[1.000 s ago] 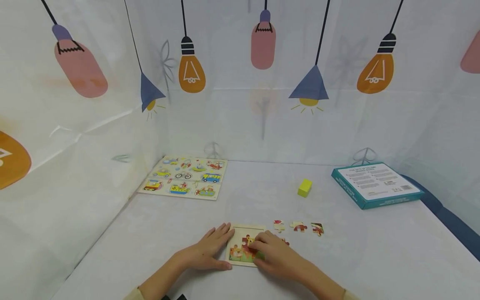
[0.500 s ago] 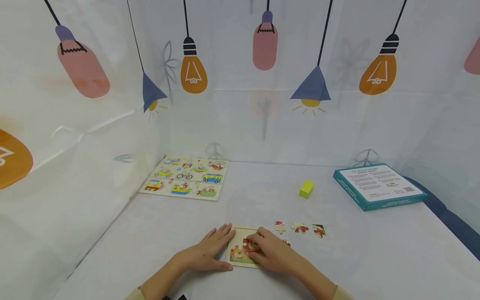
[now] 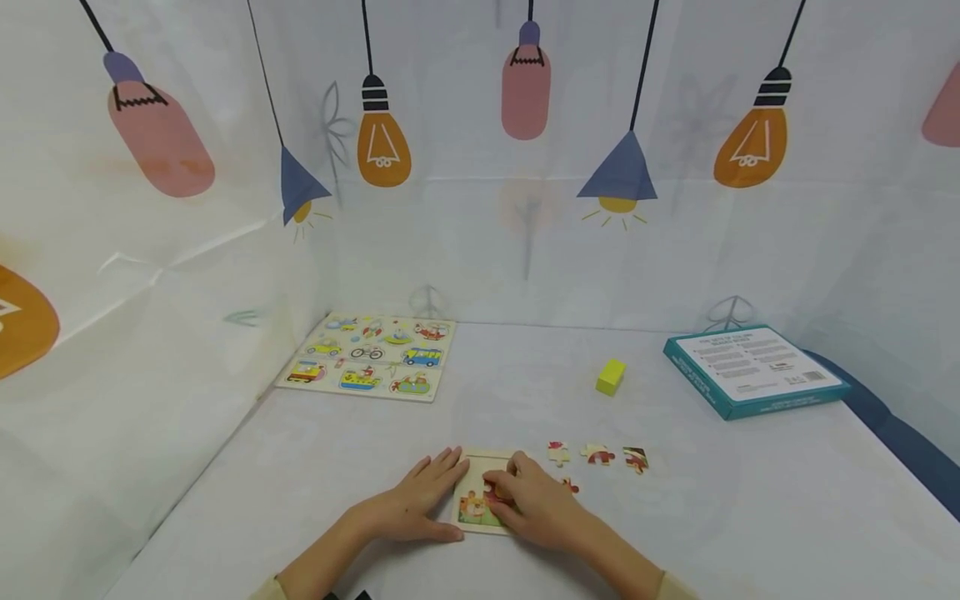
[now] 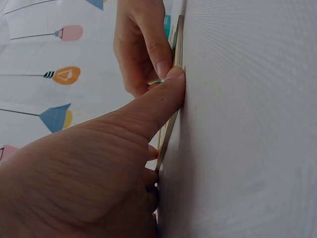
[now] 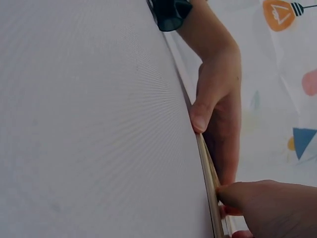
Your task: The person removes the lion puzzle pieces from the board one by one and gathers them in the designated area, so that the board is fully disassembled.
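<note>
Fingers point(image 3: 501, 483) on flat wooden puzzle board point(image 3: 471, 518)

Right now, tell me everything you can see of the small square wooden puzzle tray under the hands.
The small square wooden puzzle tray lies flat on the white table, near its front edge. It is thin, pale wood with a raised rim. Colourful pieces with orange, red and green fill its near part; the far part shows bare wood. The left hand rests flat along its left edge, thumb against the near edge. The right hand covers its right side, fingertips pressing a piece inside. Four loose pieces lie just to its right.
</note>
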Available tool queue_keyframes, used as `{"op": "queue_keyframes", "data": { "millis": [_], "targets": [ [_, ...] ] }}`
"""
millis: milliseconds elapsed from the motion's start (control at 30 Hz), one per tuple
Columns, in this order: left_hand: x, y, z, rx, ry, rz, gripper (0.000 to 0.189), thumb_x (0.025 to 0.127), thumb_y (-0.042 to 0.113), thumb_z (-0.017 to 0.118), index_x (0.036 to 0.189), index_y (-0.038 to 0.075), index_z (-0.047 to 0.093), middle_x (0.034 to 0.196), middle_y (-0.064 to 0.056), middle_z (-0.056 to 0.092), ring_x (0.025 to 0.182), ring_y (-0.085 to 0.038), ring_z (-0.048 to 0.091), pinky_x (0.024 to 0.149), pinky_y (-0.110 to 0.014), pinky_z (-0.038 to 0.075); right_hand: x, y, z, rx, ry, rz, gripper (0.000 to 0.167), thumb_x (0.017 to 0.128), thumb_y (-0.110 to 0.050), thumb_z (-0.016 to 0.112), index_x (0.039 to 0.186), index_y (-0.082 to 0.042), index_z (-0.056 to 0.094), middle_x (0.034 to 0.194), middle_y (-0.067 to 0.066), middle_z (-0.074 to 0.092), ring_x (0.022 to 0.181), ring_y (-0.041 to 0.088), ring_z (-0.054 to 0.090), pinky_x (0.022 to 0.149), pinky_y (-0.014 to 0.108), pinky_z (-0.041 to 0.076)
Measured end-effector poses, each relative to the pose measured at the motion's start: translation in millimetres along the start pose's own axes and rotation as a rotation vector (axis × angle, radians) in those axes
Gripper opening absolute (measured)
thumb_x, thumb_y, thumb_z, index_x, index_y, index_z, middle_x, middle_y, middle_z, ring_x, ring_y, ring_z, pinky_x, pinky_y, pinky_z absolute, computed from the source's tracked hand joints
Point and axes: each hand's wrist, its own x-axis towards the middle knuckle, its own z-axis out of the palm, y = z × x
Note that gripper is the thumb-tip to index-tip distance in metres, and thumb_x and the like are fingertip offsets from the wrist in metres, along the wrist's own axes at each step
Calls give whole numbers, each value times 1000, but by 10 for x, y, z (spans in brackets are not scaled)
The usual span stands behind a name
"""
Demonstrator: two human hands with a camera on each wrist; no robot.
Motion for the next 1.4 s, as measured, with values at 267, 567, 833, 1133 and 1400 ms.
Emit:
{"op": "queue_keyframes", "data": {
  "millis": [267,567,833,1133,1400],
  "targets": [
    [-5,6,12,-16,0,9,90,83,54,56,145,2,18,152,-17,8,138,-30,4,107,-55,6,28,-67,-17,-60,-20,5,31,91,-33,56,119,-21,60,85,-7,37,66,6,34,48,17,32],
    [-3,-2,19,0,8,14,90,83,55,56,145,2,18,151,-17,8,138,-31,5,107,-55,7,21,-99,-32,-47,12,5,28,90,-31,58,113,-16,61,85,-6,39,66,5,35,49,16,33],
    [4,-8,22,10,-4,-8,91,82,57,55,146,4,17,152,-15,7,139,-28,3,108,-52,6,12,-91,-21,-8,41,-34,27,89,-27,61,112,-13,60,92,-3,42,69,4,38,54,15,38],
    [8,-2,15,16,-3,-17,91,82,57,56,146,4,18,152,-15,8,139,-28,4,108,-52,7,-3,-41,-43,41,97,-133,27,87,-15,64,113,-11,59,94,0,45,74,5,42,61,16,43],
    [4,0,6,1,-7,-15,91,81,56,57,146,4,18,152,-15,8,139,-28,4,108,-52,6,-1,-29,-91,66,69,-100,31,84,-7,65,114,-11,59,94,1,49,74,7,47,63,20,46]
  ]
}}
